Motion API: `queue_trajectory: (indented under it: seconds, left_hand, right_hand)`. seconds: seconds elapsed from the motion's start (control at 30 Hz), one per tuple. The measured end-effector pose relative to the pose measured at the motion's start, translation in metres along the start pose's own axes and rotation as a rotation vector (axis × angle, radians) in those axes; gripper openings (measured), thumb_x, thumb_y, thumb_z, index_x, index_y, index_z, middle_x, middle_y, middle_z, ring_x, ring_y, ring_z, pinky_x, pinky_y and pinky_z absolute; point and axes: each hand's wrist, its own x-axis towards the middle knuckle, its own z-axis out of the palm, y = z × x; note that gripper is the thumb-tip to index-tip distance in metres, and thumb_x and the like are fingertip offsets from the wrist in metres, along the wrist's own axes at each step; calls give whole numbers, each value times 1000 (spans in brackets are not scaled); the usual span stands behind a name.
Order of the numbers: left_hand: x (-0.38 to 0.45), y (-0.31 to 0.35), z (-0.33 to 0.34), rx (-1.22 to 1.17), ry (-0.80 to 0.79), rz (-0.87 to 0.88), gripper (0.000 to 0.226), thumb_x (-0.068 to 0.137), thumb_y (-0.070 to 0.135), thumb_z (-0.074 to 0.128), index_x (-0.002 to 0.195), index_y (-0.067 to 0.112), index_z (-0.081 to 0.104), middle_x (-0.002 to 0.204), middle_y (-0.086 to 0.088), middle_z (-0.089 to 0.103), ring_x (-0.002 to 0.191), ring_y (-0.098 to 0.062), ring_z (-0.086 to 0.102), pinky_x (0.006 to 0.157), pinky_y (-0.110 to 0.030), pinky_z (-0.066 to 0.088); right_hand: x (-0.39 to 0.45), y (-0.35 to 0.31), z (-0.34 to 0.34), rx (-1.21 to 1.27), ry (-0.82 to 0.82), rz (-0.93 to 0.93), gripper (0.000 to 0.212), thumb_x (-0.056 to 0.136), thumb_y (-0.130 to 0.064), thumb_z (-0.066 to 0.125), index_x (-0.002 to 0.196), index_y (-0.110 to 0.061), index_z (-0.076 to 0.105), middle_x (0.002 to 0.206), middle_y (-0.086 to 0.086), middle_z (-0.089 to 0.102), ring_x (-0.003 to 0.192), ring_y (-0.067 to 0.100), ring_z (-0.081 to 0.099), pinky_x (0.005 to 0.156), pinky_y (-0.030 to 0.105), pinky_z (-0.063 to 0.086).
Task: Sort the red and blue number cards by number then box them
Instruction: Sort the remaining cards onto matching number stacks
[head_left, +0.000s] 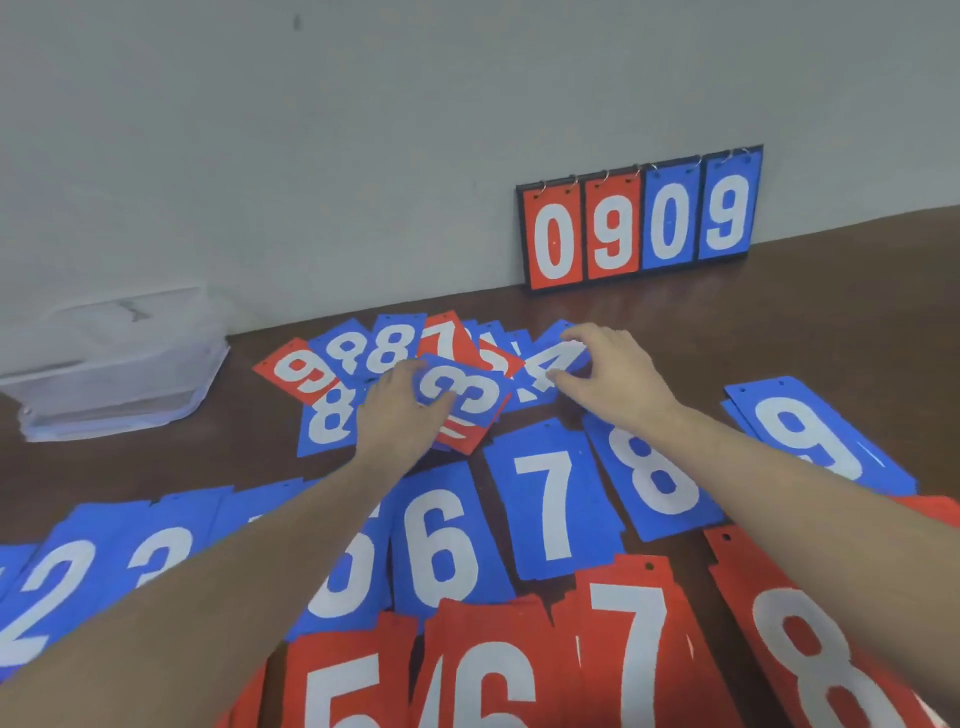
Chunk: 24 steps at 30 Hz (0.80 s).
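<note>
dark brown table (831, 322) meets a plain grey wall (363, 156) — evenly lit.

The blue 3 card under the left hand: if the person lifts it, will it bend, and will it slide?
The blue 3 card looks thin and flat, so probably light and slightly flexible. It lies loose atop other cards, so it may slide easily.

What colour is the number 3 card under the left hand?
Blue with a white 3, seen in the head view. The left hand holds it atop the unsorted pile.
</note>
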Motion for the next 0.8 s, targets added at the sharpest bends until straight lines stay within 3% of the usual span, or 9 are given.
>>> queue_trajectory:
  seconds: [0.1, 0.17, 0.33, 0.53, 0.67, 0.73, 0.8]
  left_hand:
    - [13, 3, 7, 37, -35, 11, 68, 92, 56, 60, 148, 27, 36, 152, 2, 43, 136, -22, 44, 106, -46, 47]
    - [19, 6, 12, 126, -51, 48, 75, 92, 60, 59, 152, 26, 31, 158, 1, 36, 143, -22, 36, 112, -47, 40]
    - [21, -8, 22, 247, -161, 91, 86, 90, 69, 53, 159, 31, 16, 167, 3, 18, 154, -18, 13, 124, -42, 14]
    - [19, -3, 17, 176, -141, 100, 80, 91, 61, 58, 157, 33, 22, 155, 8, 42, 143, -18, 38, 122, -44, 25]
    - [18, -1, 16, 205, -165, 72, 68, 94, 59, 55, 153, 33, 33, 153, 8, 45, 144, -17, 36, 122, -45, 25]
    - [17, 2, 12, 226, -162, 45, 65, 94, 61, 55, 151, 34, 38, 156, 5, 41, 148, -18, 30, 120, -45, 28]
    - [15, 4, 8, 207, -126, 31, 63, 93, 61, 56, 149, 36, 42, 159, 3, 37, 150, -20, 25, 120, -45, 29]
  right_hand:
    - [25, 3, 9, -112, -44, 41, 84, 83, -67, 67, 151, -31, 35, 165, 3, 26, 152, 25, 21, 120, 46, 25]
    - [38, 11, 16, -152, -107, 76, 97, 79, -76, 64, 156, -32, 24, 168, 4, 16, 155, 26, 13, 124, 48, 16]
    - [43, 27, 24, -159, -160, 69, 96, 81, -78, 57, 158, -31, 23, 162, -1, 35, 150, 22, 30, 124, 48, 18]
    - [41, 19, 21, -96, -136, 38, 81, 87, -65, 63, 153, -32, 29, 140, -4, 58, 129, 20, 55, 120, 47, 28]
    - [31, 14, 22, -18, -103, 40, 75, 91, -56, 65, 152, -39, 26, 138, -7, 59, 127, 19, 55, 121, 52, 25]
    - [27, 13, 23, 45, -71, 50, 78, 89, -51, 70, 151, -43, 23, 138, -10, 58, 126, 17, 56, 115, 55, 36]
    - [22, 10, 19, 137, -20, 57, 81, 88, -43, 75, 149, -46, 22, 138, -12, 58, 123, 16, 58, 98, 48, 55]
